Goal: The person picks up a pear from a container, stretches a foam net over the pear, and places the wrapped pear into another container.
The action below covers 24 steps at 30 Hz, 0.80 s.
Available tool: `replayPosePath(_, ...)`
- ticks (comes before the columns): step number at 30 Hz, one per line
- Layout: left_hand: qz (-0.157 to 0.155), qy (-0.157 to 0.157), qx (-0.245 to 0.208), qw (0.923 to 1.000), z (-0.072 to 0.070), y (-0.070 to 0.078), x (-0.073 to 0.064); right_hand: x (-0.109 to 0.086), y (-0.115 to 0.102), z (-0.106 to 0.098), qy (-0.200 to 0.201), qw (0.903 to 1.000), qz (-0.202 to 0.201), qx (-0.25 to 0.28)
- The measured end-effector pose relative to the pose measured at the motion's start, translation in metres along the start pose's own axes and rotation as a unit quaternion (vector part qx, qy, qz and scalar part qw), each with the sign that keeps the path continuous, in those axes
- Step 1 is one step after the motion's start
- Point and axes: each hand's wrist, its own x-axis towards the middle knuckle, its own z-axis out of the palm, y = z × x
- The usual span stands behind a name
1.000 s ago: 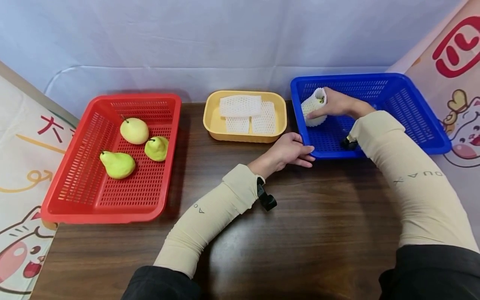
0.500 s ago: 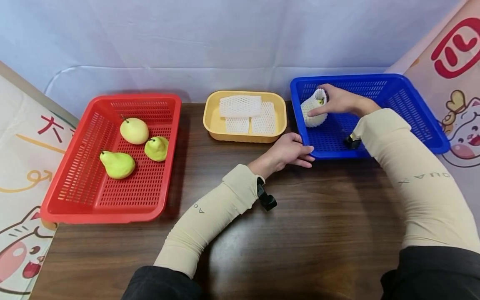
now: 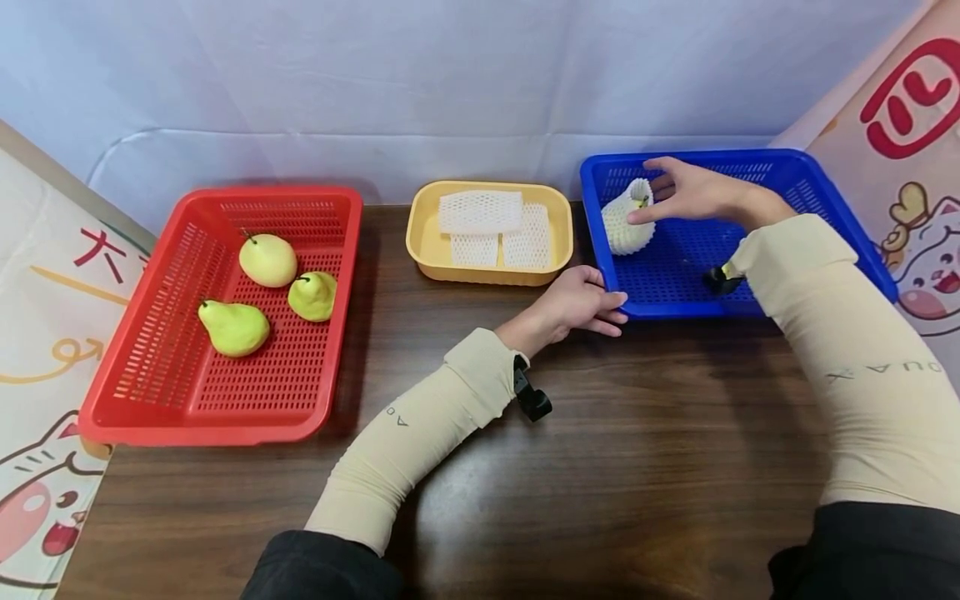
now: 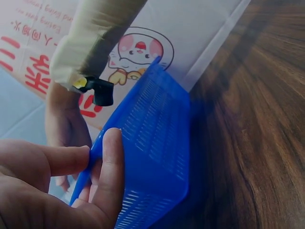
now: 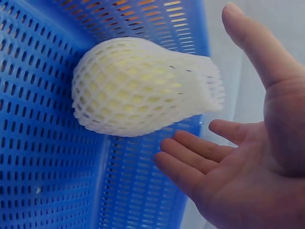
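Note:
A pear in a white foam net sleeve (image 3: pixel 628 225) stands in the left part of the blue basket (image 3: pixel 667 312). My right hand (image 3: pixel 701 196) is just to its right, fingers and thumb spread apart and holding nothing. In the right wrist view, the netted pear (image 5: pixel 133 88) lies against the basket's perforated walls, apart from the open palm. My left hand (image 3: pixel 577 302) is at the basket's near left corner. The left wrist view shows its thumb and fingers (image 4: pixel 112 167) pinching the basket's rim.
On the left stands a red basket (image 3: pixel 262 433) with three pears, the middle one (image 3: pixel 234 328) green. Between the baskets, a yellow tray (image 3: pixel 423 242) holds several flat foam net sleeves (image 3: pixel 480 212). A pale cloth backdrop (image 3: pixel 480 83) rises behind the brown table (image 3: pixel 600 483).
My right hand has let go of the netted pear and drawn back to the right, its fingers spreading. The left hand keeps its place on the basket rim.

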Motion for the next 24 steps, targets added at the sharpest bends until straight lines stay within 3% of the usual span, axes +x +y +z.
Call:
replayPosePath(10,0.003,0.010,0.032,0.9994,0.001,0.001,-0.002,-0.019,0.002,-0.005,0.029,0.9995,-0.004,-0.012)
replayPosePath(18,0.010,0.029,0.090,0.9955,0.001,0.002,-0.004,-0.031,0.001,-0.005,0.057,0.9979,-0.024,-0.019)
replayPosePath(21,0.018,0.032,0.148,0.9883,0.000,0.002,-0.006,-0.035,-0.001,-0.005,0.075,0.9965,-0.031,-0.023)
replayPosePath(24,0.022,0.036,0.227,0.9730,0.000,0.003,-0.009,-0.039,-0.003,-0.004,0.099,0.9940,-0.041,-0.025)
